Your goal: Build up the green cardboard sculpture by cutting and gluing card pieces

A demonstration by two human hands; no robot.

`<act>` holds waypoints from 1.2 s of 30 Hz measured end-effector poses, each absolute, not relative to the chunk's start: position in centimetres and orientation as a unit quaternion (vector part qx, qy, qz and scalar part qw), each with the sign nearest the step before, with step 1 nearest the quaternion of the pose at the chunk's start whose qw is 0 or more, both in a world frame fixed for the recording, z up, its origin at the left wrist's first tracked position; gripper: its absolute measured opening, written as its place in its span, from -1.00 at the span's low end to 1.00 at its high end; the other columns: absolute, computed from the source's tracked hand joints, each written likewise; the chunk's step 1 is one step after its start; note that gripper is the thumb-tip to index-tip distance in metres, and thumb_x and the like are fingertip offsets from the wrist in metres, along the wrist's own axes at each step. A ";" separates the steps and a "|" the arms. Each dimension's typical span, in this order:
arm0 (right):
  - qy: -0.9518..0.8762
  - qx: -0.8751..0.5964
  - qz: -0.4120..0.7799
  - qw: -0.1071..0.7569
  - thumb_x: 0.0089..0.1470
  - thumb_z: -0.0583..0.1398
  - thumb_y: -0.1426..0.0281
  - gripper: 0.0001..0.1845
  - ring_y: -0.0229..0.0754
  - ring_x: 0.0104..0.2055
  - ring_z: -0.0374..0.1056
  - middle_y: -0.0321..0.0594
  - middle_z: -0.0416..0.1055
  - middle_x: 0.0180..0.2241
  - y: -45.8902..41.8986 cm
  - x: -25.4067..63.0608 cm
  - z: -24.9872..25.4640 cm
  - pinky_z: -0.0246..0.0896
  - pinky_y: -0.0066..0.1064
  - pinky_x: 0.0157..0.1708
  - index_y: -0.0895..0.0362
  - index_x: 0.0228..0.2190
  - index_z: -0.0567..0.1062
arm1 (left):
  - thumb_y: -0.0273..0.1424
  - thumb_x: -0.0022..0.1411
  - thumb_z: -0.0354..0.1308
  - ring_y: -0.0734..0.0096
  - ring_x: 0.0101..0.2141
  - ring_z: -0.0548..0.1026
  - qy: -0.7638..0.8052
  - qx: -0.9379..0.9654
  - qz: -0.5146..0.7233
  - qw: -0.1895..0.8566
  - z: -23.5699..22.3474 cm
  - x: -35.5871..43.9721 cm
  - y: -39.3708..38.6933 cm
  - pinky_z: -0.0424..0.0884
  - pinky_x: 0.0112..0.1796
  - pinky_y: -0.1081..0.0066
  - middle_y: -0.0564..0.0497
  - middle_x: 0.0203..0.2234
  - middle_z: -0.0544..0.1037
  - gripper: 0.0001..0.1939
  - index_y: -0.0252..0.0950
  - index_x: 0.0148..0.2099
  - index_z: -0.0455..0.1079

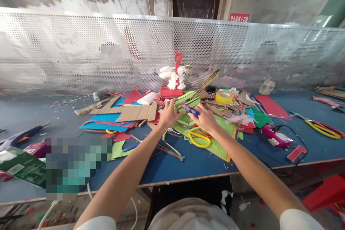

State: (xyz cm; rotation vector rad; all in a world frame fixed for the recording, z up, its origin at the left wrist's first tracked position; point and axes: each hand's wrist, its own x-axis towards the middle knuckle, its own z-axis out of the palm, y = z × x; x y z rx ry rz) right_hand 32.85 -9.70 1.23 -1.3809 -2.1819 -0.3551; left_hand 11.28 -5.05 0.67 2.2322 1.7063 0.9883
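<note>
My left hand (170, 114) has its fingers bent at the left edge of a piece of green paper (185, 97), thumb reaching toward the tool. Closed around a short blue-purple tool (192, 110) is my right hand (205, 118); its exact kind is unclear, and its tip points left at the green paper. A bundle of thin brown stalks edged in green (206, 83) slants up to the right from there. Just below my right hand lie yellow-handled scissors (199, 140). Behind my hands stands a white flower-like figure (175, 79) with a red strip, on a red base (171, 92).
Corrugated cardboard (137, 113) and blue paper (101, 123) lie left. Yellow tape (224, 96), red paper (272, 106), a pink device (277, 136) and more yellow-and-red-handled scissors (322, 128) lie right. A perforated metal screen (81, 57) borders the back of the blue table (167, 172).
</note>
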 end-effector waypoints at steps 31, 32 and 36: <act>-0.727 -0.521 0.065 0.443 0.39 0.04 -0.04 -0.48 0.00 -0.38 0.43 -0.17 0.45 -0.50 -7.1 35.3 0.4 0.29 -0.28 -0.31 0.06 -0.37 0.48 | -0.10 0.22 0.39 -0.09 0.08 0.58 0.577 0.732 0.347 0.101 0.6 11.3 -4.8 0.55 -0.01 0.05 -0.19 0.30 0.34 -0.18 -0.05 0.42 0.14; -0.727 -0.515 0.059 0.450 0.38 0.05 -0.06 -0.49 0.01 -0.34 0.44 -0.15 0.48 -0.45 -6.9 35.3 0.3 0.31 -0.27 -0.28 0.07 -0.35 0.49 | -0.09 0.22 0.39 -0.10 0.08 0.58 0.580 0.731 0.346 0.103 0.6 11.3 -4.8 0.55 -0.01 0.05 -0.20 0.30 0.34 -0.18 -0.05 0.42 0.14; -0.738 -0.494 0.020 0.459 0.36 0.07 -0.08 -0.49 0.06 -0.18 0.49 -0.03 0.57 -0.26 -6.7 35.0 0.0 0.36 -0.22 -0.13 0.09 -0.24 0.51 | -0.11 0.21 0.40 -0.12 0.13 0.55 0.583 0.728 0.348 0.101 0.8 11.3 -4.9 0.55 0.00 0.05 -0.19 0.30 0.34 -0.17 -0.05 0.42 0.15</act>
